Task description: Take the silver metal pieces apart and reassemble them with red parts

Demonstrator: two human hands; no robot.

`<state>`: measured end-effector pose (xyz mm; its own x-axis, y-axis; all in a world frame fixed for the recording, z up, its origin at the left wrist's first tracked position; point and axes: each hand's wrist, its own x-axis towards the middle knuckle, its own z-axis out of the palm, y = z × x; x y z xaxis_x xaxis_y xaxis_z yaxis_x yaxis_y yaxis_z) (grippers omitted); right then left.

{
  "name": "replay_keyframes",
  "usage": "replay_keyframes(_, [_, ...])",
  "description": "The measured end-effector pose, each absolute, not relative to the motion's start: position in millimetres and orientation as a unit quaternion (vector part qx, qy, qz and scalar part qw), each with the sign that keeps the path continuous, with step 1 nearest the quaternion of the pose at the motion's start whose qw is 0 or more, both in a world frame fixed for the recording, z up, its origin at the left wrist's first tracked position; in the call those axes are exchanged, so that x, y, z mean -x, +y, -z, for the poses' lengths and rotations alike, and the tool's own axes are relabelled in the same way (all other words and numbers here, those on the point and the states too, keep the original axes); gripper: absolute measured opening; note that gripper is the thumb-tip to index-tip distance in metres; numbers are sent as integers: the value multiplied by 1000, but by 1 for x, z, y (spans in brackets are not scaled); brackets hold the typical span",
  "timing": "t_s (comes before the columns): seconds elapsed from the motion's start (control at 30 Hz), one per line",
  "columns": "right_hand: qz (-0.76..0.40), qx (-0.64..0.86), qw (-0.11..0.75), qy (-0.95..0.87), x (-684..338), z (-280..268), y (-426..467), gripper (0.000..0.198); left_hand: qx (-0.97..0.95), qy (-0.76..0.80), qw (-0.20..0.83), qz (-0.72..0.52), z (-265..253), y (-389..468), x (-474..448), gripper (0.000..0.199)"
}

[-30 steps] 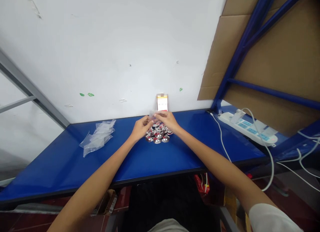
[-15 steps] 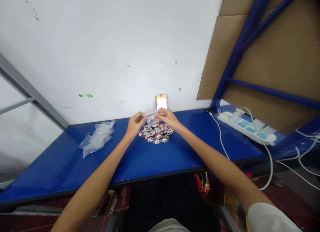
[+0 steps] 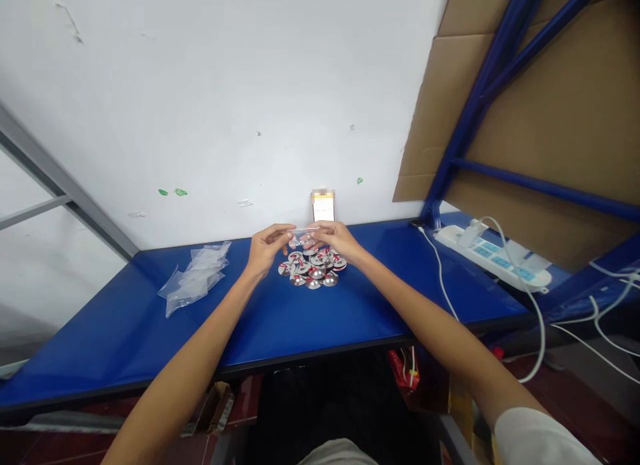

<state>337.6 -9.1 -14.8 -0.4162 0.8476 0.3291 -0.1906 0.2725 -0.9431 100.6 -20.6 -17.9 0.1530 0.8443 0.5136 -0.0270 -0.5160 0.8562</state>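
Observation:
A small clear plastic bag (image 3: 303,238) is stretched between my two hands, its top edge level. My left hand (image 3: 267,247) pinches the bag's left side between thumb and fingers. At the right side, my right hand (image 3: 333,236) grips it the same way. What lies inside the bag, if anything, I cannot make out. Just below and in front of the hands sits a pile of shiny round metal discs with raised centres and red cords (image 3: 316,271), like small finger cymbals. Several flat clear plastic bags (image 3: 197,278) lie overlapping to the left.
The blue tabletop (image 3: 300,331) meets a white wall (image 3: 225,118). A phone-like device (image 3: 323,206) with a lit screen leans there behind my hands. On the right are a white power strip (image 3: 493,255), a white cable (image 3: 440,271) and a blue metal frame (image 3: 460,131).
The bag has moved down slightly and its top edge, tilted before, is now level. My left hand has shifted a little left; both hands keep hold. The pile looks unchanged.

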Motion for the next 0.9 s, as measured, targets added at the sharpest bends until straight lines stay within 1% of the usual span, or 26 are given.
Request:
replay_keyframes(0.1, [-552,255,478,-634,-340,14,-10,36,-660,299,416,-550,16,-20,-95,33])
replay_keyframes(0.2, [-558,263,470,-631,-343,13,-11,33,-662,315,411,-543,17,-19,-94,34])
replay_keyframes(0.37, [-585,251,450,-626,-344,11,-10,41,-671,347,377,-536,19,-17,-99,34])
replay_keyframes(0.43, [-567,259,464,-630,-343,12,-9,43,-677,341,381,-529,19,-17,-101,37])
replay_keyframes(0.53, [-512,280,496,-643,-339,14,-9,39,-682,336,389,-520,17,-18,-101,42])
replay_keyframes(0.67, [-490,282,502,-655,-337,16,-8,38,-684,346,410,-495,17,-18,-101,45])
replay_keyframes(0.77, [-481,282,498,-664,-337,17,-8,36,-695,347,398,-489,19,-18,-102,43])
replay_keyframes(0.9, [-472,282,484,-681,-337,18,-8,38,-696,350,357,-515,19,-21,-104,36])
